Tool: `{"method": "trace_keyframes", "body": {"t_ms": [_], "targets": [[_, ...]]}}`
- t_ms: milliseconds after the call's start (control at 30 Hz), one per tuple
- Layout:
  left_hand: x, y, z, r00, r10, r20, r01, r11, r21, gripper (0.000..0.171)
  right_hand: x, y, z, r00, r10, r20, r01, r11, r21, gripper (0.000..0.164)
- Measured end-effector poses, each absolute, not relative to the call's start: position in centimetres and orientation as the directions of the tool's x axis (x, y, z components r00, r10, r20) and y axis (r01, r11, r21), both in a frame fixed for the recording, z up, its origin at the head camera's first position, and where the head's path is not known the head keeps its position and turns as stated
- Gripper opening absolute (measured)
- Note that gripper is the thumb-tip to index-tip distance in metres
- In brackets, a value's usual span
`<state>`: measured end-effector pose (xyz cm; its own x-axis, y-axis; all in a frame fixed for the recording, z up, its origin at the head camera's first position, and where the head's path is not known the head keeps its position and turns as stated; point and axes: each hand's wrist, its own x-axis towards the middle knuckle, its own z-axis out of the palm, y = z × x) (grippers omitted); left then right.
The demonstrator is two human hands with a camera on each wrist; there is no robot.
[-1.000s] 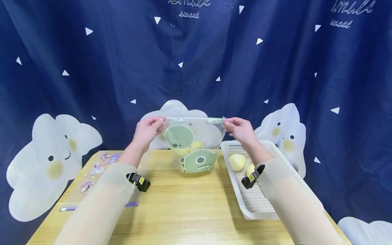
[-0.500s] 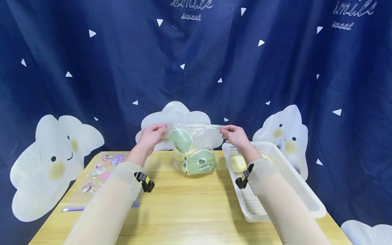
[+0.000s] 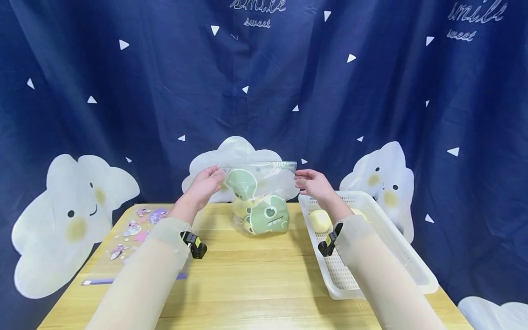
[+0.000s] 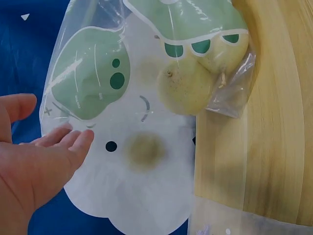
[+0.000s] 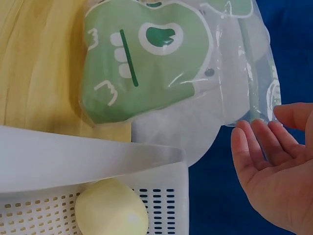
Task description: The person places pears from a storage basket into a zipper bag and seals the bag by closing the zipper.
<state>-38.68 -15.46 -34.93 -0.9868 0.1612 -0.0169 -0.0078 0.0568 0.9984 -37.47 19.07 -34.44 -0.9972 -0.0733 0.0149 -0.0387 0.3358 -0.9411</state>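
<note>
A clear plastic zip bag (image 3: 270, 217) with green cartoon monster prints stands upright near the far edge of the wooden table. Pale yellow round fruits (image 4: 185, 88), which look like pears, lie in its bottom. My left hand (image 3: 205, 185) is beside the bag's upper left edge; in the left wrist view its thumb and fingers are apart with nothing pinched. At the upper right corner, my right hand (image 3: 313, 183) has relaxed fingers close to the bag's side. Fingertips (image 5: 239, 134) are at the bag's edge in the right wrist view; whether they touch it I cannot tell.
A white perforated basket (image 3: 336, 293) stands on the right, holding a yellow fruit (image 3: 320, 221) and another partly behind my right arm. Flat on the left lies a clear bag with pink and purple prints (image 3: 134, 229). A blue curtain (image 3: 264, 91) hangs behind the table.
The bag was stretched between both hands, then came down to the table. Both hands have let go of its top corners and stay close by. Its top now stands straighter.
</note>
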Motion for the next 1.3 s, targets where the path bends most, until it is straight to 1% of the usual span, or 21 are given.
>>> {"method": "trace_keyframes", "body": {"t_ms": [133,233,500,700,900,1067,1167,1300], "targets": [[-38.7,-15.6,-34.8,-0.986,0.163,-0.014,-0.008,0.035,0.999,0.079,-37.3,18.9,-34.5,-0.997,-0.08,0.015,-0.042,0.341,-0.939,0.052],[-38.6,-15.7,-34.6,-0.987,0.163,0.002,0.007,0.026,1.0,0.08,-37.1,18.8,-34.6,-0.996,-0.082,0.024,-0.05,0.346,-0.937,0.052],[-38.2,-16.0,-34.8,-0.989,0.144,0.027,0.029,0.012,1.0,0.072,-35.8,18.8,-34.7,-0.995,-0.084,0.048,-0.075,0.351,-0.933,0.049],[-37.2,-17.0,-35.0,-0.985,0.161,0.057,0.065,0.042,0.997,0.063,-34.2,18.7,-34.3,-0.987,-0.114,0.112,-0.148,0.389,-0.909,0.047],[-35.0,-18.2,-34.1,-0.979,0.168,0.119,0.143,0.134,0.981,0.05,-31.9,19.0,-34.0,-0.972,-0.166,0.167,-0.222,0.414,-0.883,0.044],[-32.6,-20.3,-33.8,-0.967,0.179,0.18,0.228,0.294,0.928,0.042,-29.5,19.2,-34.3,-0.956,-0.214,0.198,-0.276,0.44,-0.855,0.043],[-31.0,-22.1,-34.2,-0.96,0.194,0.2,0.26,0.369,0.892,0.039,-27.9,19.7,-34.6,-0.948,-0.236,0.215,-0.3,0.434,-0.849,0.042],[-29.2,-25.0,-35.8,-0.949,0.233,0.214,0.303,0.472,0.828,0.032,-25.7,20.7,-35.0,-0.941,-0.259,0.218,-0.313,0.418,-0.853,0.042]]}}
